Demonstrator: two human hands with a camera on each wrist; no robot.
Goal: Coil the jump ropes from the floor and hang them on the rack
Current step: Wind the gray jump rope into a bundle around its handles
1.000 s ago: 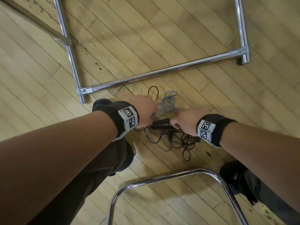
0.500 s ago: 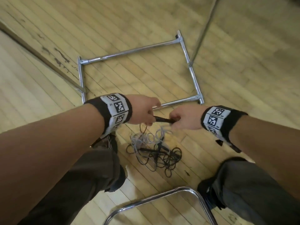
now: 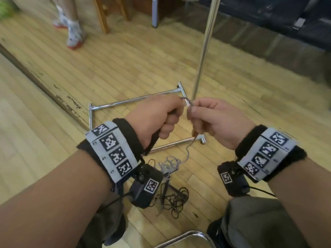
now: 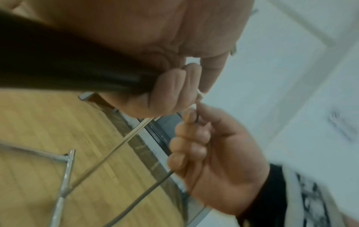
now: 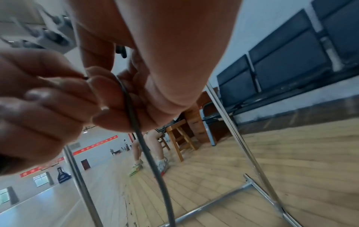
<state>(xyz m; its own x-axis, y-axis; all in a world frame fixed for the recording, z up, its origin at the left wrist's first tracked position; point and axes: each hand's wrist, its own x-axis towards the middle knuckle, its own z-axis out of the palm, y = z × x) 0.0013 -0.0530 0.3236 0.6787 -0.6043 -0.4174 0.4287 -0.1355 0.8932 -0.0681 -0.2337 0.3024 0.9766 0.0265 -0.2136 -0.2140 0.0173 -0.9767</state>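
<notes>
Head view: grey rope (image 3: 188, 153) between hands (image 3: 182, 117)

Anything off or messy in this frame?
Yes: the grey jump rope trails kinked from the right hand into a tangled heap with a black jump rope on the floor. The left hand grips its black handle.

A wooden stool (image 3: 103, 13) is standing far left on the floor (image 3: 125, 65), another person's sneakers (image 3: 73, 34) beside it, dark padded seats (image 3: 295, 18) lining far right
</notes>
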